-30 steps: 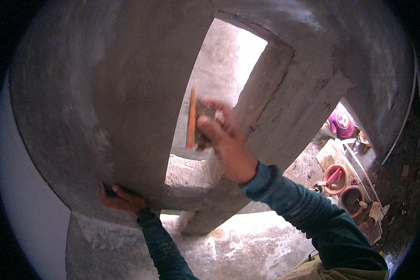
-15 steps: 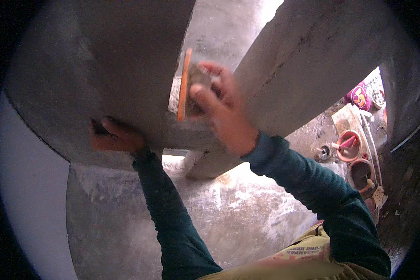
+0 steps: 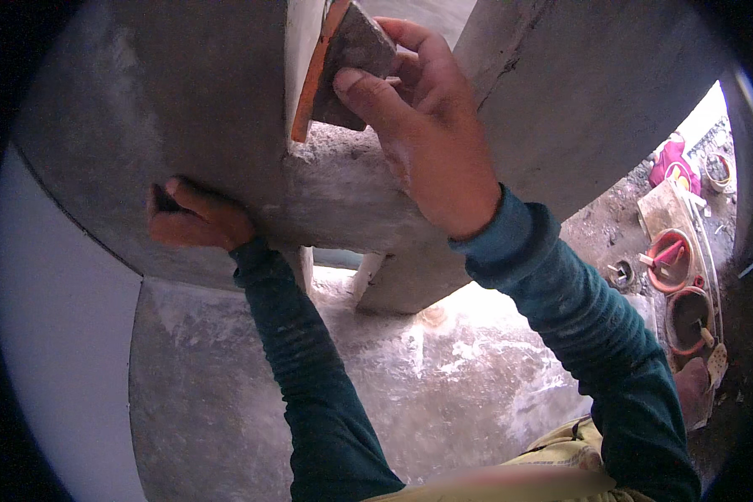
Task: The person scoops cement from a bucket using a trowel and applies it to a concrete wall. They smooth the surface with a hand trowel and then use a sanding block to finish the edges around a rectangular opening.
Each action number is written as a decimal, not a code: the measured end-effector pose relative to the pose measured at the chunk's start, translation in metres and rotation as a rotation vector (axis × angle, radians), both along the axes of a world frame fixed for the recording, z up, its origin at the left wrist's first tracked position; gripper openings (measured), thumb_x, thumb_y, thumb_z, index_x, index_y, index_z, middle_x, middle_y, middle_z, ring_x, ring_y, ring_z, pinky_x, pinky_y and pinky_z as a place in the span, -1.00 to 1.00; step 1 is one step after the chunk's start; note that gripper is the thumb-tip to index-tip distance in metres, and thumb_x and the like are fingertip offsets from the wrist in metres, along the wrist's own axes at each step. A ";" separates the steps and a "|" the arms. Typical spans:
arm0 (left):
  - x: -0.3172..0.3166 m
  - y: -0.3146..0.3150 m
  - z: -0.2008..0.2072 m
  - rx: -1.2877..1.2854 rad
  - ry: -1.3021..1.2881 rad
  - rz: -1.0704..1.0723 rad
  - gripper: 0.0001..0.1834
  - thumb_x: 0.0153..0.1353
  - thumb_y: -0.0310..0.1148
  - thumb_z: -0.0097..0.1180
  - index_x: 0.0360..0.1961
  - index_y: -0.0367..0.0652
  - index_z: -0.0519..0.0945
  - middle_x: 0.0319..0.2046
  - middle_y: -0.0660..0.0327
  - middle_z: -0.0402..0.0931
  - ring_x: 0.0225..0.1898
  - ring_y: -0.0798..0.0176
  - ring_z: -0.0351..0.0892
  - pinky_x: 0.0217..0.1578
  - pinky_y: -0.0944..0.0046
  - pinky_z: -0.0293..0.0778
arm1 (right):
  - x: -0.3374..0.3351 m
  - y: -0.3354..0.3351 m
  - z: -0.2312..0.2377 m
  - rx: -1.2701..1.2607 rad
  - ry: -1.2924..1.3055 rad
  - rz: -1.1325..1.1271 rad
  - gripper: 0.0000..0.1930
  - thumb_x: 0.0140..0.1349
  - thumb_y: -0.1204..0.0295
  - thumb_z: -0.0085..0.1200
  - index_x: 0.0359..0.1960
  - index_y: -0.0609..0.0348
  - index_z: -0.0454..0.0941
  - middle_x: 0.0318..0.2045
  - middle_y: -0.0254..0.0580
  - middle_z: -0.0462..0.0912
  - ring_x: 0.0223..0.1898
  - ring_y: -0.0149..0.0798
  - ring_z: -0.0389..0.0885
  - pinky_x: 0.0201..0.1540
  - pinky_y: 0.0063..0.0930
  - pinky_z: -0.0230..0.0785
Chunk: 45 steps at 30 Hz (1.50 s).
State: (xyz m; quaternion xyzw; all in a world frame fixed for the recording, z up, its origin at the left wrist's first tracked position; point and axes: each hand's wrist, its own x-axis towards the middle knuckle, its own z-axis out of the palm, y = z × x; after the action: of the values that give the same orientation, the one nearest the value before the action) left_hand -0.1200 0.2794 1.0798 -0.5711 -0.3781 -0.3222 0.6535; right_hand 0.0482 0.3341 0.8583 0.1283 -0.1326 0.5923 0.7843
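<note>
My right hand (image 3: 439,125) pinches a flat grey piece (image 3: 356,63) with a straight orange edge, thumb on its near side and fingers at its far side. Mortar-like grey covers its flat face. It is held at the rim of an opening in the grey plastered wall (image 3: 201,84), just above a rough ledge (image 3: 335,146). Further left and lower, my left hand (image 3: 199,216) lies against the wall surface with its fingers curled in. Whatever it may hold is hidden in dark shadow between thumb and fingers.
A slanting plastered beam (image 3: 577,100) crosses at the right. On the ground stand an orange bucket with a pink-red tool (image 3: 668,258), a dark-filled bucket (image 3: 688,320), a perforated tan piece (image 3: 717,364) and a magenta sack (image 3: 674,165). A smaller opening (image 3: 335,261) shows below the ledge.
My right hand has moved up and slightly right with the orange-edged piece, which is now tilted. The left hand stays against the wall, a little higher in view. The view has shifted somewhat.
</note>
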 end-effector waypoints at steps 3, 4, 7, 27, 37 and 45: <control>0.005 0.001 -0.005 0.069 0.016 0.029 -0.25 0.46 0.19 -0.08 0.14 -0.44 0.46 -0.06 -0.11 0.41 0.07 -0.09 0.42 0.13 -0.19 0.29 | -0.007 -0.003 -0.001 0.003 -0.114 -0.027 -0.41 0.39 0.32 0.26 0.34 0.29 0.29 0.07 0.12 0.58 0.04 -0.17 0.66 0.09 -0.36 0.61; 0.007 0.002 -0.007 0.059 0.024 0.010 -0.27 0.46 0.17 -0.08 0.14 -0.43 0.46 -0.05 -0.11 0.41 0.07 -0.09 0.42 0.13 -0.18 0.29 | -0.010 -0.004 0.000 0.003 -0.139 -0.046 -0.40 0.38 0.33 0.27 0.33 0.30 0.30 0.06 0.12 0.59 0.02 -0.17 0.67 0.07 -0.36 0.62; 0.010 0.005 -0.011 0.034 0.042 -0.042 -0.33 0.48 0.11 -0.07 0.14 -0.42 0.47 -0.02 -0.12 0.43 0.07 -0.10 0.44 0.13 -0.15 0.31 | -0.013 -0.003 0.006 -0.002 -0.167 -0.075 -0.38 0.34 0.33 0.31 0.31 0.31 0.31 0.03 0.11 0.61 -0.01 -0.18 0.69 0.05 -0.37 0.62; 0.008 0.008 -0.018 0.157 0.137 0.042 -0.44 0.49 -0.01 0.04 0.16 -0.37 0.51 0.04 -0.15 0.49 0.11 -0.16 0.46 0.18 -0.11 0.31 | 0.065 0.037 0.006 -0.058 -0.101 -0.270 -0.39 0.45 0.31 0.20 0.44 0.16 0.24 0.07 0.13 0.62 0.00 -0.20 0.68 -0.05 -0.39 0.56; 0.006 0.004 -0.018 0.115 0.132 0.052 -0.42 0.52 0.03 -0.01 0.15 -0.37 0.51 0.04 -0.15 0.50 0.10 -0.16 0.46 0.17 -0.15 0.31 | 0.039 0.051 0.018 -0.043 -0.133 -0.294 -0.52 0.44 0.41 0.09 0.34 0.21 0.30 -0.09 0.05 0.63 -0.15 -0.24 0.65 -0.09 -0.38 0.56; 0.014 0.004 -0.021 0.124 0.103 0.041 -0.40 0.52 0.04 -0.02 0.16 -0.38 0.51 0.05 -0.16 0.50 0.11 -0.17 0.46 0.16 -0.14 0.32 | 0.062 0.061 0.005 -0.150 -0.182 -0.204 -0.52 0.44 0.37 0.10 0.34 0.13 0.30 -0.10 -0.03 0.66 -0.11 -0.26 0.68 -0.13 -0.33 0.58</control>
State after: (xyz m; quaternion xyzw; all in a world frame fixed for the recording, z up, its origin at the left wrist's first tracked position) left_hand -0.1062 0.2831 1.0586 -0.5374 -0.3348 -0.3019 0.7127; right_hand 0.1101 0.3956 0.8635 0.0012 -0.1709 0.5269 0.8326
